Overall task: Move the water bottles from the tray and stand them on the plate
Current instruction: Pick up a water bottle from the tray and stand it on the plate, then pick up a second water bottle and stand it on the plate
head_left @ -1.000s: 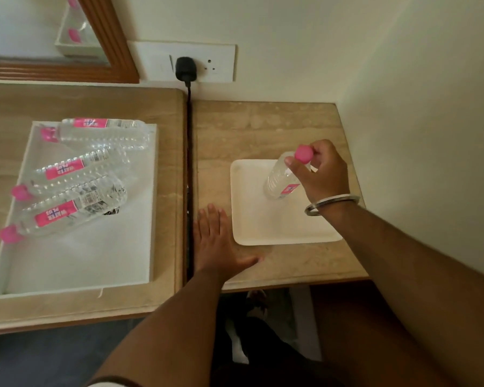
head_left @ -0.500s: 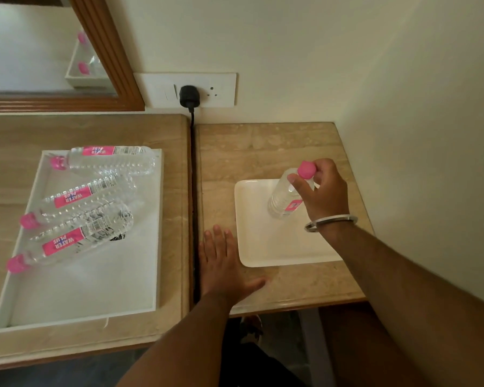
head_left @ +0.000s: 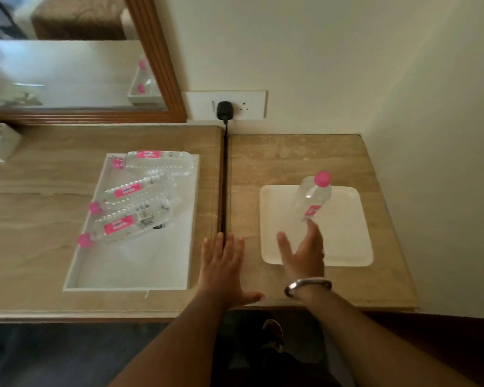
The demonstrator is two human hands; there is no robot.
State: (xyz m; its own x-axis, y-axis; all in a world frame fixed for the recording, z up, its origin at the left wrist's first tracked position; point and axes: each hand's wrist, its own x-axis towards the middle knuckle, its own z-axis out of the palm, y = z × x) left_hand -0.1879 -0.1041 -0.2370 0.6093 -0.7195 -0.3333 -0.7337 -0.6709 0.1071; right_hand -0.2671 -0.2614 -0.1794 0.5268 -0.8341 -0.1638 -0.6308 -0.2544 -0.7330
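Three bottles are laid on their sides in the tray on the left surface. One bottle is stood on the plate, placed on the right surface.

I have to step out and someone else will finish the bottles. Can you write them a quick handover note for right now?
Left hand: open, flat on the table beside the tray, holding nothing.
Right hand: open, empty, over the near edge of the plate.
Done: one bottle stands upright on the plate, pink cap up.
Left: three bottles lie on their sides in the tray: far bottle, middle bottle, near bottle. Stand each on the plate.
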